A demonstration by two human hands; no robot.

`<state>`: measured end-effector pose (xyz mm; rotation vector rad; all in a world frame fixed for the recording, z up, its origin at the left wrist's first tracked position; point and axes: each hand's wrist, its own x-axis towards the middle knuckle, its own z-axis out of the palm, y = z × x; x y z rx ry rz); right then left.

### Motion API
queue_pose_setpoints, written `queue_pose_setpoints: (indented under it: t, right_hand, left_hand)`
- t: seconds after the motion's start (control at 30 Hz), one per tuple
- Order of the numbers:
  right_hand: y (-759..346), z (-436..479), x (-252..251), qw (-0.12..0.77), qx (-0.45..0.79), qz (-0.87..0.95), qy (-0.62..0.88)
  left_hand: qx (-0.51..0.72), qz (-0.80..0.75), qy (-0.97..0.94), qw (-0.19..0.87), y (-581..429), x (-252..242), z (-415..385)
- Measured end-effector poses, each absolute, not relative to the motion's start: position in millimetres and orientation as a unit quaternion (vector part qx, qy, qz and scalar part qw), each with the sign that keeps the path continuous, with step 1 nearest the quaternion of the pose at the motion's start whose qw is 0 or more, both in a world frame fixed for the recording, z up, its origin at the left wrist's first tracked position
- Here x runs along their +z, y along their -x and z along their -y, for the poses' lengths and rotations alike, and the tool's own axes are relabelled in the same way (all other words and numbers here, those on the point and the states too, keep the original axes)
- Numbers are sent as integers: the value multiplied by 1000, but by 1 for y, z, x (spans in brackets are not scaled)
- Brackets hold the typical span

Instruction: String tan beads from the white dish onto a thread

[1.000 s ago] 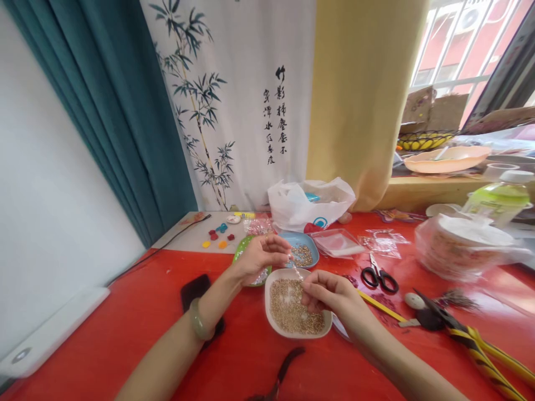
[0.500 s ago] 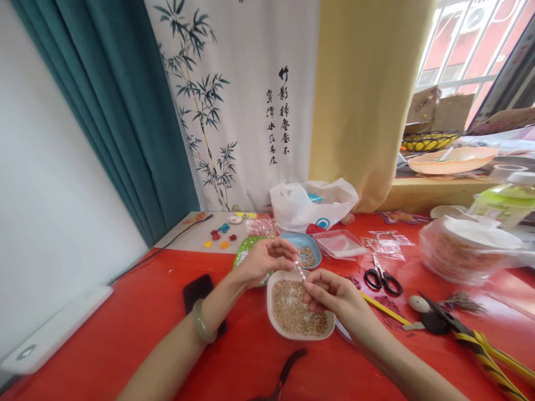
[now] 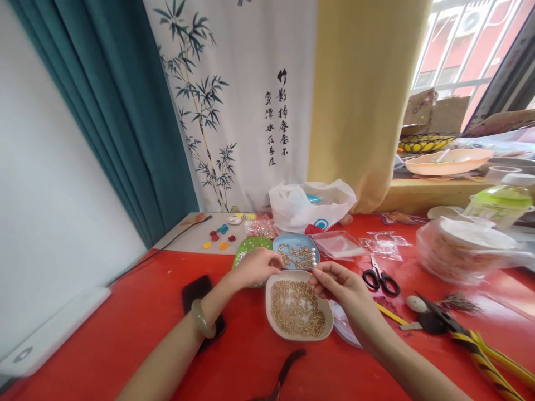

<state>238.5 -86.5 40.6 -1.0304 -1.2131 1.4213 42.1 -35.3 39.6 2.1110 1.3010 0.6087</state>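
My right hand (image 3: 339, 283) pinches a short strand of white beads (image 3: 314, 257), which stands up from the fingertips in front of the blue dish. Over the green dish (image 3: 251, 243) is my left hand (image 3: 258, 266), its fingers curled together; whatever they may hold is hidden. White beads lie in the green dish, partly covered by that hand. The blue dish (image 3: 281, 239) contains gold-coloured pieces. Below both hands sits a cream dish (image 3: 271, 326) spread with small gold beads (image 3: 295, 312).
Black-handled scissors (image 3: 380, 278), yellow-and-black-handled pliers (image 3: 472, 340) and a key (image 3: 426, 324) lie to the right. A white plastic bag (image 3: 309, 209) stands behind the dishes. A dark phone (image 3: 199, 292) is under my left forearm. A black-handled tool (image 3: 286, 370) lies in front.
My hands have separated: the left moved down and left over the green dish, away from the bead strand. My right hand shifted slightly right, keeping the strand, now upright.
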Motion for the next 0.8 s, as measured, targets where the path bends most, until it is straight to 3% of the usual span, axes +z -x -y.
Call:
queue_pose_setpoints:
  t: [0.37, 0.5, 0.8]
  right_hand:
    - [-239, 86, 42, 474, 573, 509, 434]
    - [-239, 86, 42, 464, 579, 515, 428]
    - [-238, 87, 42, 445, 581, 527, 432]
  left_hand:
    - [29, -393, -901, 181, -55, 35, 51]
    - [21, -393, -907, 149, -60, 29, 53]
    - [36, -383, -896, 223, -62, 21, 49]
